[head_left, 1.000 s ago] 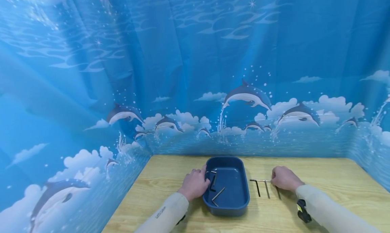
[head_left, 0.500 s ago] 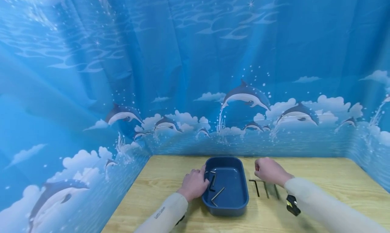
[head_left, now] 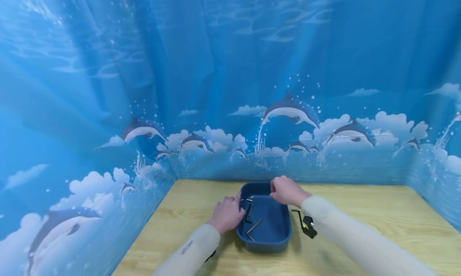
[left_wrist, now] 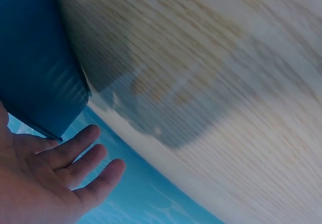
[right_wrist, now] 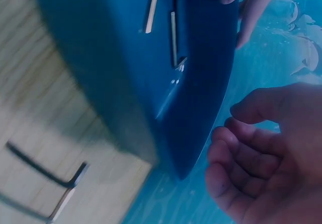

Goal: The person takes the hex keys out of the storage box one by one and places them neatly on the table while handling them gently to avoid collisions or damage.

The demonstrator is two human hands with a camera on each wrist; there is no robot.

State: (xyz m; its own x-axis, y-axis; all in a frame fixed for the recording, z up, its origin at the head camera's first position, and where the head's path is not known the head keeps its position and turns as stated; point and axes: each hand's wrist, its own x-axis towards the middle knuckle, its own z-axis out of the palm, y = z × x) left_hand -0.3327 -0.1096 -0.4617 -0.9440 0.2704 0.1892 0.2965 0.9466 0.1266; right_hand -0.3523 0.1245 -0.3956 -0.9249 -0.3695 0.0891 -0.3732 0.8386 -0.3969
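Note:
My left hand grips the left wall of a dark blue rectangular tray, thumb inside and fingers outside. The left wrist view shows its other fingers spread loosely below the tray's edge. Inside the tray, towards the left, lie several L-shaped hex keys, among them a brassy one and a black one. My right hand hovers over the tray's far right corner, fingers loosely curled with nothing between them. A black hex key lies on the table right of the tray; my right forearm hides others.
The light wood table extends to both sides of the tray. A blue curtain printed with dolphins hangs right behind the table and along its sides. A dark strap with a yellow mark sits at my right wrist.
My right hand has moved left from the row of hex keys on the table to over the tray, leaving the keys lying there. My left hand keeps its hold on the tray.

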